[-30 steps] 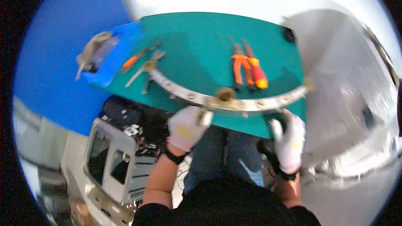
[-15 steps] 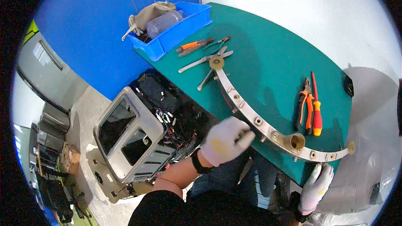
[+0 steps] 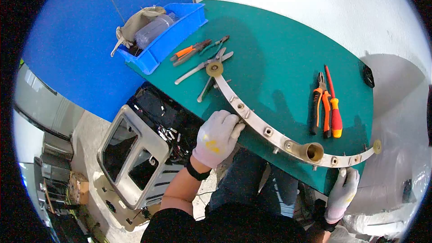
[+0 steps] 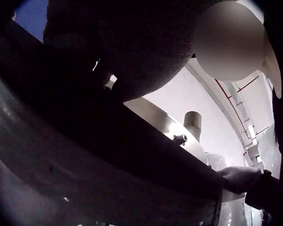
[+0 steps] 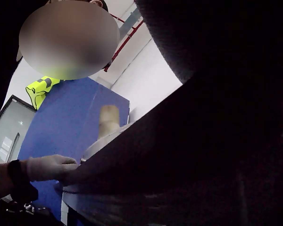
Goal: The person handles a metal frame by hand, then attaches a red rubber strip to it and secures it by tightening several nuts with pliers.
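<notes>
A curved metal bar (image 3: 268, 131) with a round disc at each end and a short brass-coloured tube (image 3: 313, 152) spans the near side of the green table. My gloved left hand (image 3: 217, 138) grips its near edge left of the middle, fingers curled; the fingertips are partly hidden. Near the right end, my gloved right hand (image 3: 343, 194) pinches the same edge between thumb and fingers. In the left wrist view the right hand (image 4: 243, 178) is at the bar's edge; the right wrist view shows the left hand (image 5: 49, 167) holding it.
Orange-black pliers (image 3: 327, 112) and a red-yellow screwdriver (image 3: 336, 119) lie beyond the bar. More pliers (image 3: 191, 52) and a grey-handled tool (image 3: 198, 71) lie at the left, near a blue bin (image 3: 155, 54). A metal-framed unit with wiring (image 3: 135, 153) stands left of the table (image 3: 274, 45).
The head view has turned, shifting the scene. Since half a second ago, my left hand has moved a little along the bar toward its far left end. My right hand stays near the right end.
</notes>
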`<state>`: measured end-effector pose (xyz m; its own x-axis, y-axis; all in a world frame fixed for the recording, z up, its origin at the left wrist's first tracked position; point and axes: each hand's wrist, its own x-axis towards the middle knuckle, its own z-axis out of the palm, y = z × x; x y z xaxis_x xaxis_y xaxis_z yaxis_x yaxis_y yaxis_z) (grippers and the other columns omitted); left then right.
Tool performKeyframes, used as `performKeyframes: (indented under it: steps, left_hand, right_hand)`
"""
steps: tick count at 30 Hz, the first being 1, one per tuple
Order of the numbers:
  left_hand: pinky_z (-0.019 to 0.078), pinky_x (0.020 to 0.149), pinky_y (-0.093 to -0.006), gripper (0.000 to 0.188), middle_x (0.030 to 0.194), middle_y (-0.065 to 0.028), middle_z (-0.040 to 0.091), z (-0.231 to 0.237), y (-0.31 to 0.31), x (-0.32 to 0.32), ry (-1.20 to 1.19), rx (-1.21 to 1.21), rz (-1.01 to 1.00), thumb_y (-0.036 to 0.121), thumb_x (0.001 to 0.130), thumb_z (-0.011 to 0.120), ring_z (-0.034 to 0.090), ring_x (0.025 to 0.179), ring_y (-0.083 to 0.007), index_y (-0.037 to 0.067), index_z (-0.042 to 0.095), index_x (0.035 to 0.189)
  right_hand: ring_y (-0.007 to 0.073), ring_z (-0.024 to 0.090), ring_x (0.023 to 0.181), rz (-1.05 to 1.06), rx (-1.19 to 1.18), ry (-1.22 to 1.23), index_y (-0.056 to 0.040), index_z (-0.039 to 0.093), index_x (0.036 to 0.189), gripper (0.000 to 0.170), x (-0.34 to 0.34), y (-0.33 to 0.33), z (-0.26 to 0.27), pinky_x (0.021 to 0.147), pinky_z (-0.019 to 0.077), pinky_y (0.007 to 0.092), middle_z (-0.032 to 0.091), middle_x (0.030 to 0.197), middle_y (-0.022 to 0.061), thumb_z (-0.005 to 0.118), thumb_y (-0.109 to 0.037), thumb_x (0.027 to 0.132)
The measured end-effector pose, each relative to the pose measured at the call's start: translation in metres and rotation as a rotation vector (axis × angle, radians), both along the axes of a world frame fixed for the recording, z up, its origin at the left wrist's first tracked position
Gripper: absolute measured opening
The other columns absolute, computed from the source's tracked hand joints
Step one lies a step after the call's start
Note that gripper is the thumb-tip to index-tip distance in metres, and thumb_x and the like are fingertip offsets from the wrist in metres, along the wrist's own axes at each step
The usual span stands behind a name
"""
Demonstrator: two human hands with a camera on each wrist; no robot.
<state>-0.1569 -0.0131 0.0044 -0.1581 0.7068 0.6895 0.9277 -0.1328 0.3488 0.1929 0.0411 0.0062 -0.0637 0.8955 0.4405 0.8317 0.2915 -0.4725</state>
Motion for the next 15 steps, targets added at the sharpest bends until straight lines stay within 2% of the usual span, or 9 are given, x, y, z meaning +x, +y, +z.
performKeyframes:
  steps: [7, 9, 15]
  left_hand:
    - [0.0487, 0.060, -0.0419, 0.011, 0.076, -0.0129, 0.057, -0.0065, 0.0023, -0.0008, 0.036, 0.009, 0.017, 0.009, 0.082, 0.070, 0.060, 0.070, -0.0335, 0.005, 0.060, 0.087]
    - [0.0488, 0.061, -0.0430, 0.009, 0.077, -0.0136, 0.058, -0.0083, 0.0025, 0.0002, 0.061, -0.056, 0.076, 0.011, 0.084, 0.068, 0.060, 0.071, -0.0343, 0.005, 0.061, 0.086]
    - [0.0487, 0.062, -0.0449, 0.008, 0.078, -0.0139, 0.059, -0.0075, 0.0028, 0.0002, 0.008, -0.054, 0.043, 0.012, 0.086, 0.066, 0.060, 0.073, -0.0352, 0.005, 0.061, 0.086]
  right_hand:
    - [0.0353, 0.051, 0.084, 0.038, 0.038, 0.008, 0.0014, 0.056, 0.094, 0.014, -0.0010, 0.0017, 0.0020, 0.079, 0.0424, 0.0427, 0.053, 0.086, 0.0164, 0.057, -0.013, 0.096]
    - [0.0359, 0.051, 0.086, 0.048, 0.031, -0.002, 0.0010, 0.055, 0.094, 0.013, 0.0020, 0.0035, -0.0014, 0.080, 0.0425, 0.0435, 0.054, 0.087, 0.0175, 0.057, -0.012, 0.096]
    - [0.0370, 0.051, 0.086, 0.056, 0.052, -0.024, 0.0008, 0.055, 0.092, 0.011, 0.0000, 0.0036, -0.0009, 0.080, 0.0423, 0.0445, 0.053, 0.087, 0.0177, 0.057, -0.010, 0.095]
